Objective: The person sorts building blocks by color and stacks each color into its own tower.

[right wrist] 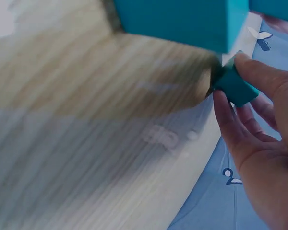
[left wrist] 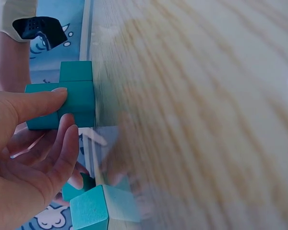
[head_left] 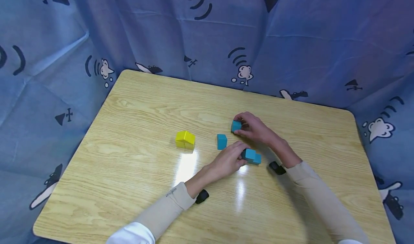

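My left hand [head_left: 229, 158] grips a teal block [head_left: 249, 154] with thumb and fingers. In the left wrist view, this block [left wrist: 39, 106] adjoins other teal blocks [left wrist: 76, 72] that rest on the table, and the thumb lies across its side. Farther back, my right hand [head_left: 256, 128] pinches a small teal block [head_left: 236, 125] between thumb and fingers. The right wrist view shows that block [right wrist: 236, 85] tilted, close to the tabletop; contact cannot be told. Between the hands, to the left, stands a loose teal block [head_left: 221, 142] that neither hand touches.
Left of the teal blocks sits a group of yellow blocks [head_left: 185, 139] with a peaked top. Everything stands on a wood-grain table [head_left: 129, 111]. A blue patterned curtain [head_left: 220, 39] hangs behind and beside it. Black wrist devices [head_left: 277, 167] are on both sleeves.
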Motion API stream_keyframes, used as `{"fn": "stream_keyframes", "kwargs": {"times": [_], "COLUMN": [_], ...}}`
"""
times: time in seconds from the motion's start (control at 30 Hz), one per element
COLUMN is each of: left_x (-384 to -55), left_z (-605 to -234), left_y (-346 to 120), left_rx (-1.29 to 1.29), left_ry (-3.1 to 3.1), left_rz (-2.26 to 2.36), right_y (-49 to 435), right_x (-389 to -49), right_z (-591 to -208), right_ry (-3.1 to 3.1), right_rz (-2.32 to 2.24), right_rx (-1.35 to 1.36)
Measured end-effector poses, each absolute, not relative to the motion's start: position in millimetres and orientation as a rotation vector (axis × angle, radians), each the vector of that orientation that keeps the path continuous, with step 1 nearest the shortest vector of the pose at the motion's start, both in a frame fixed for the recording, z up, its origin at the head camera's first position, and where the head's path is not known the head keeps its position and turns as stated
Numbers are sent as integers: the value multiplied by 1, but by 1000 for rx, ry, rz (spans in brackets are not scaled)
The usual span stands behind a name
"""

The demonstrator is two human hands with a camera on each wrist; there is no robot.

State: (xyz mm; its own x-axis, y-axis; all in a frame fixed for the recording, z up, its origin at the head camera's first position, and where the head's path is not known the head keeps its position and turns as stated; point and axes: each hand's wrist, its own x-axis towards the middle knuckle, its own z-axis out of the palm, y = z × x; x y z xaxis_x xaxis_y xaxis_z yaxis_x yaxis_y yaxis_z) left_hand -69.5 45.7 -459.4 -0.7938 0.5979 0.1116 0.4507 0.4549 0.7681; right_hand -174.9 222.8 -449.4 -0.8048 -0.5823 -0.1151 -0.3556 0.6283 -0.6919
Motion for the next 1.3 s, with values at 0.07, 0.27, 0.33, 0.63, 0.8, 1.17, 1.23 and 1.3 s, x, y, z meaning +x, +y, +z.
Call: {"fn": "stream_keyframes", "kwargs": {"times": [0.07, 0.27, 0.33, 0.63, 0.8, 1.17, 1.23, 1.3], "left_x": [-70, -69, -69, -69, -68, -68, -68, -68], "left_z": [-459, -459, -459, -459, -458, -458, -459, -458], "left_y": [46, 48, 49, 49, 49, 49, 49, 49], "left_rx": [923, 921, 920, 903, 894, 910, 913, 913], "left_ry": [2530, 2529, 2527, 2514, 2502, 2571, 2588, 2587], "left_rz": [1252, 1253, 1262, 1250, 1258, 1202, 1186, 1184], "right_y": [224, 228, 230, 245, 255, 279, 283, 287], "right_x": [-173, -170, -169, -159, -153, -132, -128, -123], "right_z": [-451, -451, -449, -437, -435, -435, -435, -435], "right_ry": [2536, 2558, 2560, 2579, 2590, 2618, 2623, 2620], "right_rz": [-954, -946, -956, -1025, -1056, -1145, -1156, -1165], "right_rx": [-780, -809, -803, -770, -751, -714, -706, -685]}}
